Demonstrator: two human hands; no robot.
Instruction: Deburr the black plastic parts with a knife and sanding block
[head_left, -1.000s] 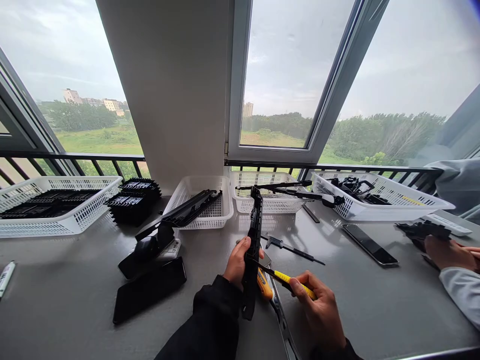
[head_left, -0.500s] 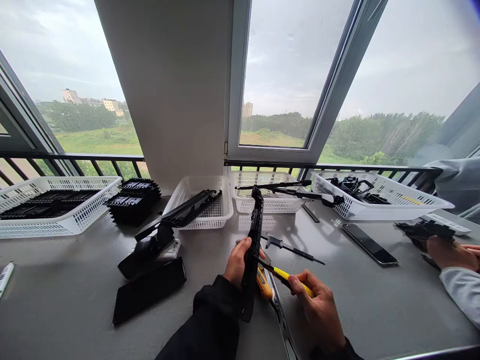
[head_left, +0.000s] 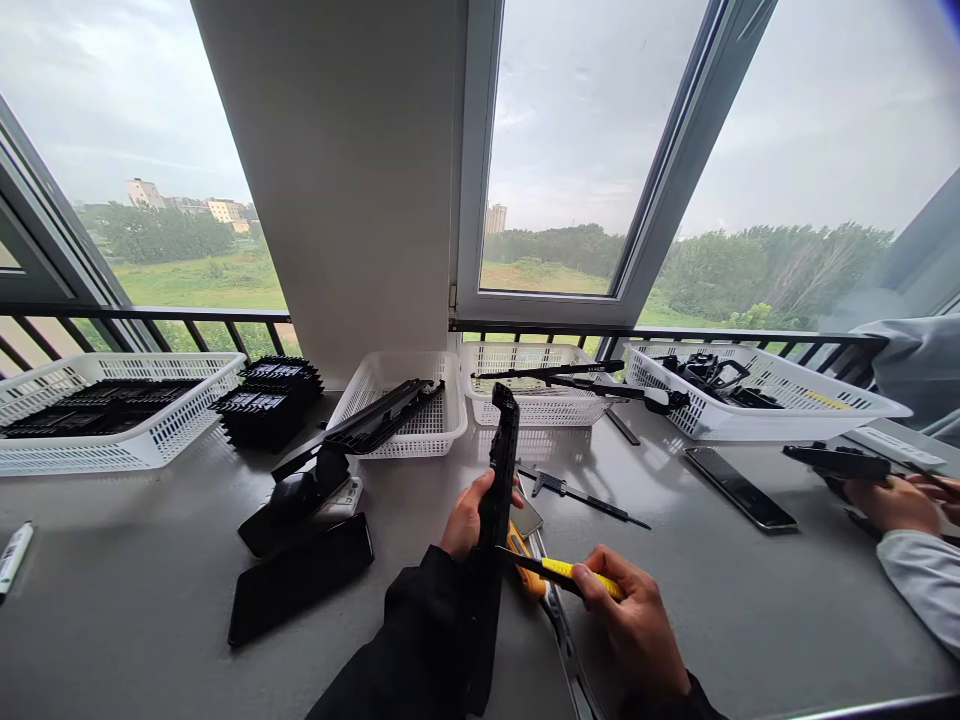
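A long, narrow black plastic part [head_left: 491, 560] stands tilted in my left hand [head_left: 465, 515], whose fingers wrap round its middle. My right hand [head_left: 634, 610] is closed on a slim yellow-and-black utility knife [head_left: 555, 572]. The knife's dark tip meets the right edge of the part, just below my left fingers. Beneath the knife, an orange-yellow handled tool [head_left: 531, 580] and a long metal tool [head_left: 570, 650] lie on the grey table, partly covered. Just beyond my left hand is a dark caliper [head_left: 577, 494].
White baskets [head_left: 397, 450] line the window side, several holding black parts. Ribbed black parts [head_left: 270, 400] are stacked at the left. Black flat pieces [head_left: 300, 580] lie left of my arm. A phone [head_left: 739, 488] lies at right, near another person's hands [head_left: 896, 505] holding a black part.
The black part in my left hand has come lower and nearer to me. The knife tip now meets it further down. At right, the other person's black part has turned.
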